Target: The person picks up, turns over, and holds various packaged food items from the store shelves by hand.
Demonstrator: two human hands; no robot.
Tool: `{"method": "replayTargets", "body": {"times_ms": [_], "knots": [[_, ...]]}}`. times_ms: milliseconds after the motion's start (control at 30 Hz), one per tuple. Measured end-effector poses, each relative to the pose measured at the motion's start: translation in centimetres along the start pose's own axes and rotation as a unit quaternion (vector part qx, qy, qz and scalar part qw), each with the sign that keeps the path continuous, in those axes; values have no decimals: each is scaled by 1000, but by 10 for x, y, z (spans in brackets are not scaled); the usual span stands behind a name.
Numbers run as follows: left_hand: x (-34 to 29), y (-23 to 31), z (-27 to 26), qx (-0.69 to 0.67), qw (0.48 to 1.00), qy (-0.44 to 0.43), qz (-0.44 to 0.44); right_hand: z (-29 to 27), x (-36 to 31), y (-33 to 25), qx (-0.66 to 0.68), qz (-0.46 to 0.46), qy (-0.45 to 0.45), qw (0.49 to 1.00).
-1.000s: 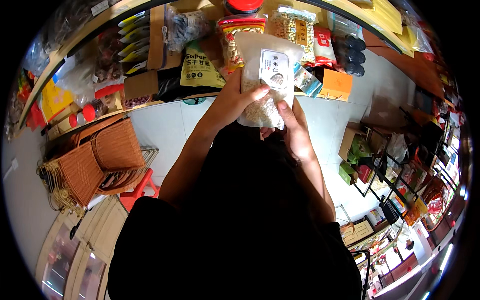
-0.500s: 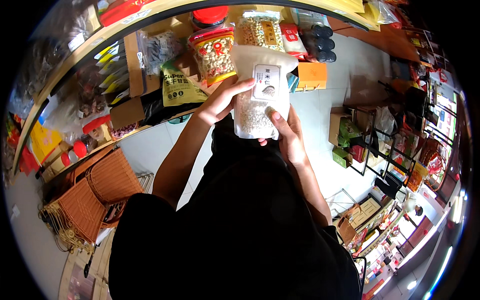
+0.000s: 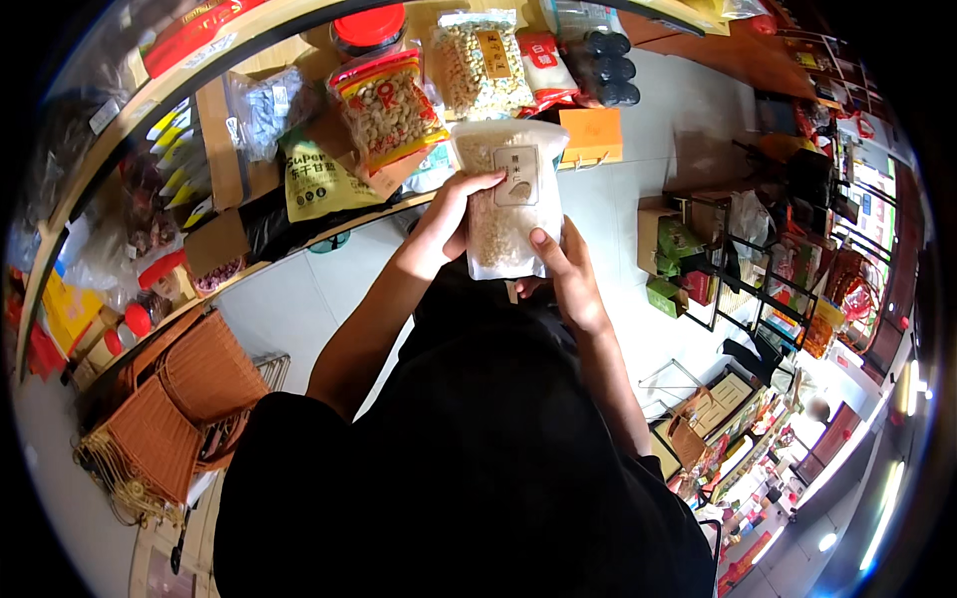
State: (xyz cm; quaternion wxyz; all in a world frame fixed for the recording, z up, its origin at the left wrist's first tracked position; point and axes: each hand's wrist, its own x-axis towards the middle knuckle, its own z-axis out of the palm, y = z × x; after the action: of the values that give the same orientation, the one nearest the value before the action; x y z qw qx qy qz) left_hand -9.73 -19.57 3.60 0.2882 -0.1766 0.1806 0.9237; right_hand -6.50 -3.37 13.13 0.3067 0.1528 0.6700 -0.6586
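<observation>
Between my two hands is a clear bag of pale grains [image 3: 506, 227] with a white label on its upper front. My left hand [image 3: 445, 221] grips it along the left edge, its thumb lying across the label. On the lower right, my right hand [image 3: 572, 274] is closed round the bag, thumb on the front and fingers behind. Just beyond, a red and yellow bag of nuts [image 3: 389, 112] lies on the shelf beside a clear bag of mixed pale pieces [image 3: 483, 70].
A wooden shelf [image 3: 374, 216] runs along the far side with a yellow-green packet [image 3: 321, 182], a red-lidded jar [image 3: 368, 30] and an orange box [image 3: 591, 137]. Brown wicker baskets [image 3: 164, 429] stand at left. At right is a black metal rack [image 3: 713, 284] with boxes.
The grains now spread up behind the label, where before they lay in the lower part of the bag. The view has shifted, so the shelf goods appear further left.
</observation>
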Motion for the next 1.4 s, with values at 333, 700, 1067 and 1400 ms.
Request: {"method": "replayTargets", "body": {"times_ms": [333, 700, 1067, 1400], "knots": [[-17, -11, 50, 95, 983, 47, 149, -42, -7, 17, 71, -49, -98, 991], [-10, -95, 165, 442, 856, 75, 258, -138, -48, 41, 258, -121, -169, 943], [7, -169, 227, 505, 849, -33, 154, -210, -97, 62, 329, -226, -63, 915], [2, -198, 221, 538, 839, -66, 56, -232, -105, 65, 348, -260, 71, 898]]}}
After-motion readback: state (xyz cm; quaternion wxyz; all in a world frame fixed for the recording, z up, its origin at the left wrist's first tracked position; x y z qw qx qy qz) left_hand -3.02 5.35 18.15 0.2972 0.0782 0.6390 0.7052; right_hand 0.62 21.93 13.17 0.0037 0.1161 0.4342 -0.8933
